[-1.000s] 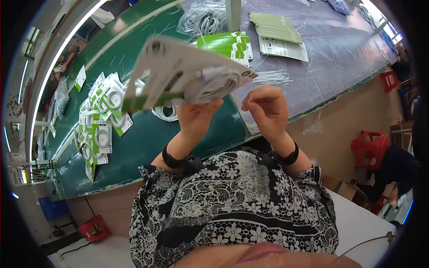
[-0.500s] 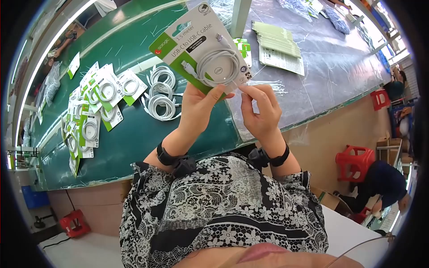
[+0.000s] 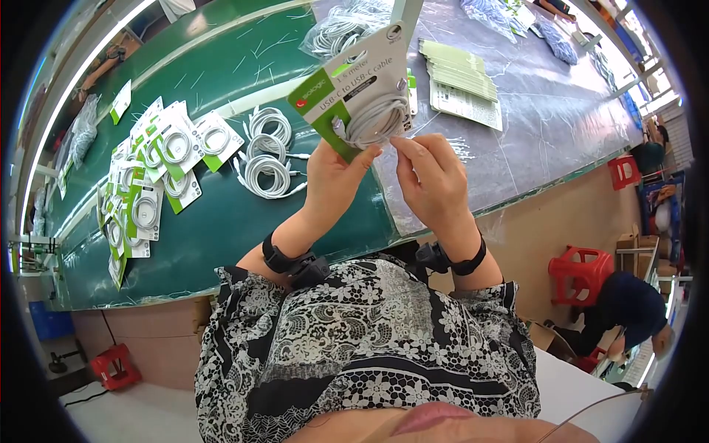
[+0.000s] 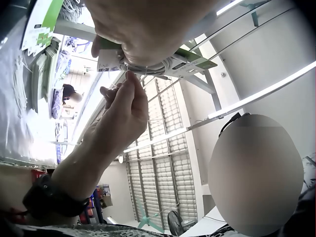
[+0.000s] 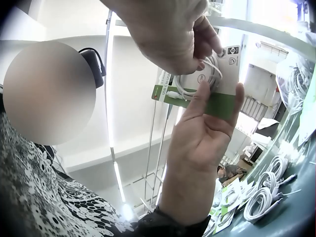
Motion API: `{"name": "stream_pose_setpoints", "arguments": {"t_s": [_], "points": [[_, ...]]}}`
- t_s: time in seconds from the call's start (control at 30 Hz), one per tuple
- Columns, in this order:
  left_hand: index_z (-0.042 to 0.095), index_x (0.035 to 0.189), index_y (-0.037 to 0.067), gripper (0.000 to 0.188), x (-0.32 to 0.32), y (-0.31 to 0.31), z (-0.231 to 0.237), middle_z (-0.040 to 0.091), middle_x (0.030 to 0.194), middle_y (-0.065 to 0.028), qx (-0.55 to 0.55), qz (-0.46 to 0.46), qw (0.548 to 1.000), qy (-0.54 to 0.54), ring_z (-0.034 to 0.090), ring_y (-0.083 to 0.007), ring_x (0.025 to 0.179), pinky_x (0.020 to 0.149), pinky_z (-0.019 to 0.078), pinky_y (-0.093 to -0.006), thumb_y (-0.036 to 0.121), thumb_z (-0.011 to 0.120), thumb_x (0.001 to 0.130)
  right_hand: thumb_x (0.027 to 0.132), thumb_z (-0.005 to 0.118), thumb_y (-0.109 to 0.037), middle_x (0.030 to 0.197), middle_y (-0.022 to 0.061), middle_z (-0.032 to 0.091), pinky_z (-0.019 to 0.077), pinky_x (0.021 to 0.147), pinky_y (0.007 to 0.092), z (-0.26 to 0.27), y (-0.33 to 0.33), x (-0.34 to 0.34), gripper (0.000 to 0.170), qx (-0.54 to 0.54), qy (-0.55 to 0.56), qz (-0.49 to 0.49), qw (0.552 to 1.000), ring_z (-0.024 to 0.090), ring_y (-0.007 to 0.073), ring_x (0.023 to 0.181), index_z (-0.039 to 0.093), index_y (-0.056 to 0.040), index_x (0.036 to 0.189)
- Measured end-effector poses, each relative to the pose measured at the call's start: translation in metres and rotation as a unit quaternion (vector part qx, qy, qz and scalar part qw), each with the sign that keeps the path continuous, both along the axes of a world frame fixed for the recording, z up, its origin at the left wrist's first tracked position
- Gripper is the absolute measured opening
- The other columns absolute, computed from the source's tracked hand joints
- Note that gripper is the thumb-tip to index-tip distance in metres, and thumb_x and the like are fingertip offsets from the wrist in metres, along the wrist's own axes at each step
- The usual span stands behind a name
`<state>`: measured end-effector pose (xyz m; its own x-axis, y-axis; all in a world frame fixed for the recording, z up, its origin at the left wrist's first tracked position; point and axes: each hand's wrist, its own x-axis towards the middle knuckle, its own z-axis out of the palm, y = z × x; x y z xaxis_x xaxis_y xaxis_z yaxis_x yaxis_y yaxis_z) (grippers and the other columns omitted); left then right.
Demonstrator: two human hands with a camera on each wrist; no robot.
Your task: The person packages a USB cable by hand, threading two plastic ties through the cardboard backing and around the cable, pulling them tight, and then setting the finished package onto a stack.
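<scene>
My left hand (image 3: pixel 331 184) holds up a white and green packaging card (image 3: pixel 358 77) printed "USB-C to USB-C cable". Its thumb presses over the front near the lower edge. A coiled white cable (image 3: pixel 378 119) lies on the card's face, with a connector at either side. Thumb and fingertips of my right hand (image 3: pixel 439 181) pinch together at the lower right of the coil, apparently on a thin white cable tie mostly hidden by the fingers. In the right wrist view, the fingertips sit right over the cable loops (image 5: pixel 213 74).
Loose coiled cables (image 3: pixel 267 177) lie on the green table (image 3: pixel 229 236), beside a pile of carded cables (image 3: pixel 177 144). On the grey surface are a stack of cards (image 3: pixel 461 77) and loose cable ties (image 3: pixel 463 149). A bag of cables (image 3: pixel 343 33) sits behind, near an upright post.
The card has swung from edge-up and blurred to face-on, then tilted slightly and come down to the right. The right hand has moved from beside the card to the coil's edge.
</scene>
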<state>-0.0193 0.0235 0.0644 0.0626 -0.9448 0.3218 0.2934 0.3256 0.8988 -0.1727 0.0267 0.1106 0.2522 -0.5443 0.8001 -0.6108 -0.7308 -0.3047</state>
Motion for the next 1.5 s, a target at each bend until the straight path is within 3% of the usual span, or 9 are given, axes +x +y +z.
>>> {"name": "stream_pose_setpoints", "arguments": {"t_s": [0.27, 0.57, 0.93, 1.23, 1.33, 1.5], "points": [[0.055, 0.108, -0.001, 0.031, 0.004, 0.0, -0.001, 0.065, 0.097, -0.012, -0.064, 0.086, 0.974, -0.198, 0.063, -0.0222, 0.083, 0.073, 0.0493, -0.0316, 0.004, 0.07, 0.081, 0.07, 0.068, 0.008, 0.079, 0.0083, 0.057, 0.0474, 0.054, 0.0321, 0.003, 0.001, 0.001, 0.027, 0.007, 0.018, 0.001, 1.0, 0.057, 0.0227, 0.063, 0.067, -0.0036, 0.094], [0.055, 0.111, 0.0, 0.033, 0.0, -0.004, -0.006, 0.063, 0.099, -0.0148, -0.097, 0.084, 0.976, -0.175, 0.063, -0.0282, 0.085, 0.073, 0.0489, -0.0333, 0.003, 0.068, 0.08, 0.07, 0.068, 0.006, 0.079, 0.0079, 0.056, 0.0476, 0.056, 0.0336, 0.005, 0.003, 0.002, 0.025, 0.014, 0.029, -0.014, 0.999, 0.057, 0.0235, 0.065, 0.067, -0.0042, 0.093], [0.053, 0.117, 0.0, 0.04, -0.001, 0.002, -0.001, 0.06, 0.101, -0.0168, -0.093, 0.111, 0.957, -0.25, 0.061, -0.0335, 0.088, 0.075, 0.0482, -0.0365, 0.002, 0.068, 0.08, 0.072, 0.065, 0.003, 0.08, 0.0082, 0.055, 0.0494, 0.059, 0.0344, 0.003, 0.003, 0.006, 0.024, 0.026, 0.059, -0.031, 0.997, 0.058, 0.0245, 0.068, 0.065, -0.0047, 0.094], [0.053, 0.117, 0.0, 0.041, 0.001, 0.0, -0.001, 0.061, 0.1, -0.0156, -0.093, 0.105, 0.963, -0.23, 0.06, -0.0321, 0.084, 0.074, 0.0481, -0.0357, 0.001, 0.068, 0.079, 0.074, 0.064, 0.003, 0.083, 0.0095, 0.056, 0.0498, 0.061, 0.0365, 0.0, 0.005, 0.01, 0.022, 0.043, 0.047, -0.022, 0.998, 0.059, 0.0271, 0.07, 0.064, -0.0034, 0.094], [0.055, 0.116, 0.001, 0.04, 0.003, 0.002, 0.007, 0.062, 0.099, -0.014, -0.197, 0.128, 0.919, -0.315, 0.061, -0.0295, 0.084, 0.073, 0.0484, -0.0334, -0.003, 0.067, 0.078, 0.075, 0.064, 0.003, 0.084, 0.01, 0.056, 0.0498, 0.061, 0.037, 0.0, 0.004, 0.01, 0.02, 0.048, 0.044, -0.022, 0.998, 0.059, 0.0285, 0.069, 0.063, -0.0028, 0.094], [0.057, 0.115, 0.001, 0.04, 0.003, 0.002, 0.001, 0.063, 0.099, -0.0134, -0.177, 0.113, 0.936, -0.281, 0.061, -0.0285, 0.084, 0.072, 0.0488, -0.032, -0.006, 0.067, 0.077, 0.078, 0.063, 0.004, 0.087, 0.0119, 0.057, 0.0497, 0.061, 0.0382, -0.003, 0.004, 0.011, 0.015, 0.052, 0.024, -0.014, 0.998, 0.058, 0.0316, 0.07, 0.061, -0.0018, 0.092]]}}
